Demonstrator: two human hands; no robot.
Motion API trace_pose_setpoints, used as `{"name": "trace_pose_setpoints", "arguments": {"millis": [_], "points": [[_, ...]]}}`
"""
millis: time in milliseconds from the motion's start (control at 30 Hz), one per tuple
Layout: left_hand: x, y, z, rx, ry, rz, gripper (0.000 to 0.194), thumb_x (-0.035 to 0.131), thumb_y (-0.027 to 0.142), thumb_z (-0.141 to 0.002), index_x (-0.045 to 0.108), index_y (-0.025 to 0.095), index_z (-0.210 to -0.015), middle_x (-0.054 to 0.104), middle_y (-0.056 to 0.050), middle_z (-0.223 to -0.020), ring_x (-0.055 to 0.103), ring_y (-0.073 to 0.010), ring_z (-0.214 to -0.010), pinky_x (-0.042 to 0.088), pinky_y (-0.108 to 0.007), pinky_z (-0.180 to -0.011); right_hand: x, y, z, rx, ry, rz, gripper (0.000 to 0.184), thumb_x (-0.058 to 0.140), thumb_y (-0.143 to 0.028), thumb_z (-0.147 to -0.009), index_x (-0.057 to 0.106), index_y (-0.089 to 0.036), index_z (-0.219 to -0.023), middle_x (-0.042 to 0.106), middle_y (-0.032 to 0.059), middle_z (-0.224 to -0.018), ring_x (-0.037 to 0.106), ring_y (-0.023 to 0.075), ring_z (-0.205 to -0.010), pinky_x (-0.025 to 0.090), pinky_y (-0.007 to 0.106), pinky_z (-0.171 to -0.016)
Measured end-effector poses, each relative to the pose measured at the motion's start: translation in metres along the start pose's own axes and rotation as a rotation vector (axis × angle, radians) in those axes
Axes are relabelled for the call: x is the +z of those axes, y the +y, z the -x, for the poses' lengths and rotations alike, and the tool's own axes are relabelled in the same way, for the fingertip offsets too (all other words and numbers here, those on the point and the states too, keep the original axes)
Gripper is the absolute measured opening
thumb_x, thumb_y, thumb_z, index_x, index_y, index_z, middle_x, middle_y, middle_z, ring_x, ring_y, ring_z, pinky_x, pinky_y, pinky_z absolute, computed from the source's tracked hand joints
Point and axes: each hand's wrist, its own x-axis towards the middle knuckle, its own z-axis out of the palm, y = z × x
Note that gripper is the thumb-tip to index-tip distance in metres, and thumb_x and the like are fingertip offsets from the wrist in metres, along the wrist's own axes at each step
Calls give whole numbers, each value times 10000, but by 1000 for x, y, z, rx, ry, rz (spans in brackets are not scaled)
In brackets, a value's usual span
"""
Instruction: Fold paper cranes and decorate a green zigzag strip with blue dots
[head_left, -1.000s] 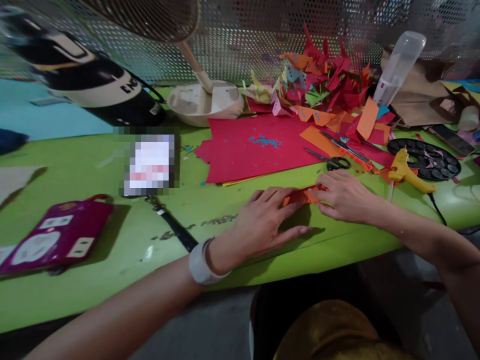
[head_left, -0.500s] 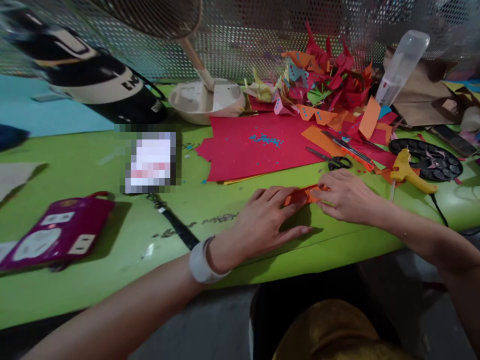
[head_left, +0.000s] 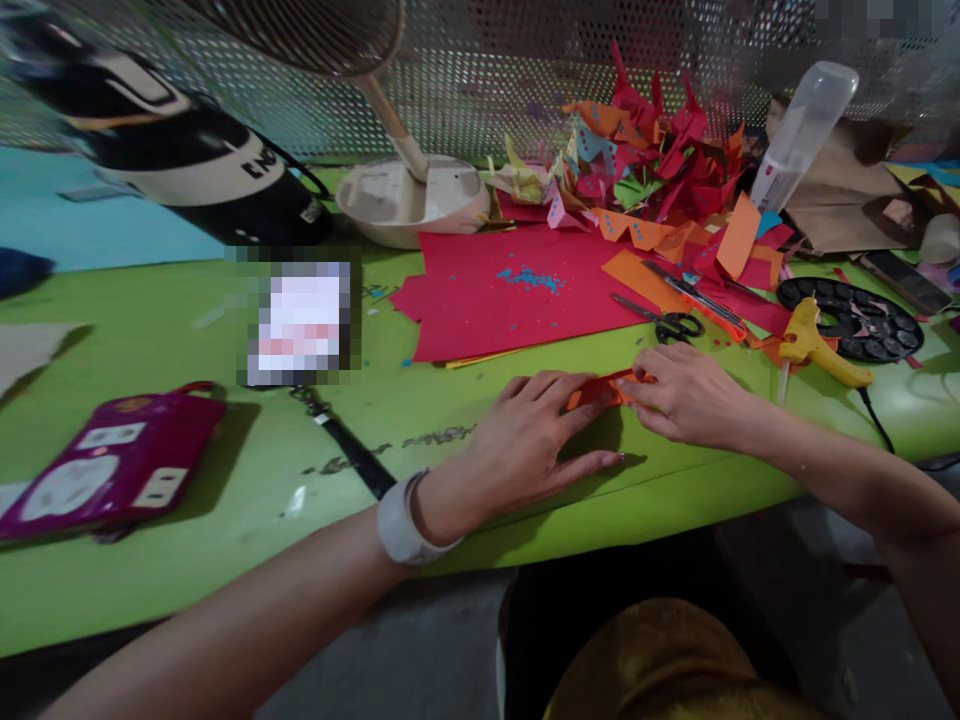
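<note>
A small folded piece of orange paper (head_left: 600, 390) lies on the green table between my two hands. My left hand (head_left: 529, 430) rests palm down with its fingers stretched over the left end of the paper, the thumb held apart. At the right end, my right hand (head_left: 682, 395) has its fingers bent and pinched on the paper; the fingertips are partly hidden. Just beyond my right hand are black-handled scissors (head_left: 679, 327) and an orange box cutter (head_left: 705, 305). A yellow glue gun (head_left: 817, 345) lies to the right.
A red sheet (head_left: 480, 300) with blue bits lies ahead, with a pile of folded paper (head_left: 660, 170) behind. Black palette (head_left: 862, 320) and clear bottle (head_left: 806, 135) stand right. Leftward are a purple pouch (head_left: 120, 455), blurred-out phone-like object (head_left: 304, 315), black bottle (head_left: 210, 170) and fan base (head_left: 412, 205).
Both hands stay at the orange paper in nearly the same pose. The right fingers have shifted very slightly on it, and the whole view has moved a little.
</note>
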Motion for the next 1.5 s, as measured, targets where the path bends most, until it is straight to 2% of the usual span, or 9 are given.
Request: {"name": "trace_pose_setpoints", "arguments": {"millis": [633,1067,1300,1500], "points": [[1,0,0,5,26,14,639,405,656,-942,598,179,-1322,594,-164,-1324,561,-332,-1158,470,-494,-941,3,2,0,35,-21,-44,300,553,-282,-934,686,-156,-1172,636,129,-1033,571,240,-949,437,383,-825],[3,2,0,17,26,-47,648,425,656,-934,607,169,-1321,595,-182,-1321,559,-350,-1168,465,-495,-922,1,2,0,36,3,-52,270,554,-272,-933,697,-178,-1141,654,120,-1026,577,238,-944,445,397,-830],[1,3,-1,23,-9,-111,692,374,679,-938,606,152,-1322,600,-177,-1319,558,-337,-1152,449,-461,-915,2,2,1,25,30,-67,263,540,-245,-928,706,-170,-1119,665,114,-982,589,236,-908,443,386,-811],[1,1,-1,19,-12,-63,673,394,680,-930,604,182,-1330,584,-172,-1336,547,-337,-1167,443,-466,-924,3,2,1,56,33,-64,239,555,-204,-901,724,-164,-1064,656,117,-1011,584,232,-923,433,371,-820]]}}
